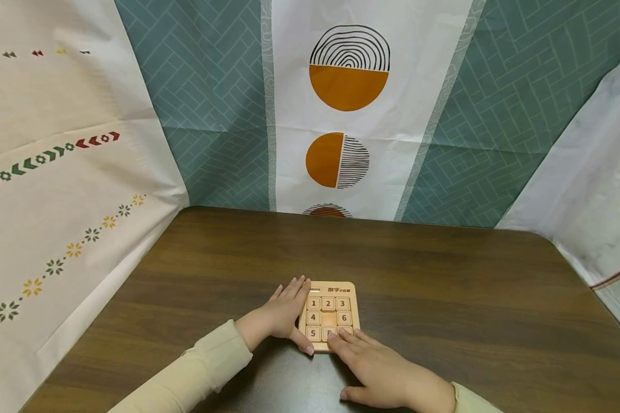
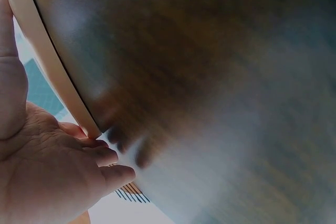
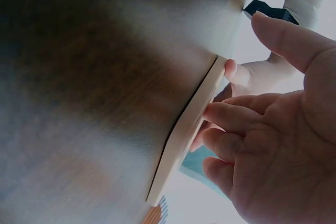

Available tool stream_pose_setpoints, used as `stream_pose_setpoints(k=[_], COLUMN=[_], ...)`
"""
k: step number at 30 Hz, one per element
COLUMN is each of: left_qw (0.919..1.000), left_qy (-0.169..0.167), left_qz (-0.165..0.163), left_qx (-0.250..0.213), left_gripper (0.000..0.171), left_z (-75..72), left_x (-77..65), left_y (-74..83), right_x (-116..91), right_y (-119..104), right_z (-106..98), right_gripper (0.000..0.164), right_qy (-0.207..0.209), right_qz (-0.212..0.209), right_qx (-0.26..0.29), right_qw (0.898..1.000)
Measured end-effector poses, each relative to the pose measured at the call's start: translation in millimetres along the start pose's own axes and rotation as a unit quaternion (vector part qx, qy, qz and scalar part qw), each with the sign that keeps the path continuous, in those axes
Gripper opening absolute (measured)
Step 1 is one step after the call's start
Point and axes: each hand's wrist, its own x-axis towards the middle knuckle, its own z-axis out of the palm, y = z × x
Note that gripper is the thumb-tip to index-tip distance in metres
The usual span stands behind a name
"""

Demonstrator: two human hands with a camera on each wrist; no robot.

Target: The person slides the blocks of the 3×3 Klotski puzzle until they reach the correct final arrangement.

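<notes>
A light wooden number slide puzzle [image 1: 353, 321] lies flat on the table, with dark printing along its top edge. Its tiles read 1, 2, 3 in the top row; 4, a bare slot in the centre, and 6 in the middle; 5 and 8 below. Fingers mostly cover the lower right tile. My left hand [image 1: 284, 315] holds the board's left side, thumb at the near corner and index finger at the far corner. From the near right, my right hand [image 1: 377, 367] reaches in with extended fingers, fingertips over the bottom-row tiles, thumb held apart.
The brown wooden table [image 1: 444, 287] surrounds the puzzle. Behind it hangs a green and white curtain [image 1: 217, 115] with orange circle prints. A pale patterned cloth [image 1: 72, 201] hangs along the left side, and another whitish cloth [image 1: 589, 189] on the right.
</notes>
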Motion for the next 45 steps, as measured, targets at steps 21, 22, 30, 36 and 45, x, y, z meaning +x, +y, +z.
stream_pose_setpoints(k=[21,22,30,36,45], left_qw=[1.0000,1.0000,1.0000,1.0000,1.0000], left_qy=[-0.002,-0.003,-0.004,-0.003,-0.003], left_qz=[0.000,0.000,-0.001,0.002,0.002], left_qx=[-0.004,-0.004,-0.007,-0.007,-0.006], left_gripper=[0.137,0.137,0.137,0.137,0.136], left_z=[-0.1,-0.3,-1.1,-1.1,-1.2], left_x=[0.9,0.9,0.0,0.5,0.2], left_y=[-0.7,-0.6,0.4,0.0,0.8], right_x=[0.4,0.5,1.1,2.2,2.8], right_y=[-0.9,-1.0,-2.3,-2.3,-2.6], right_z=[-0.5,-0.6,-1.7,-1.6,-2.1], right_gripper=[0.079,0.079,0.078,0.078,0.079], right_qy=[0.002,0.002,-0.002,-0.002,-0.008], right_qz=[0.001,0.000,0.003,0.004,0.008], right_qx=[-0.016,-0.018,-0.019,-0.018,-0.015], right_qw=[1.000,1.000,1.000,1.000,1.000])
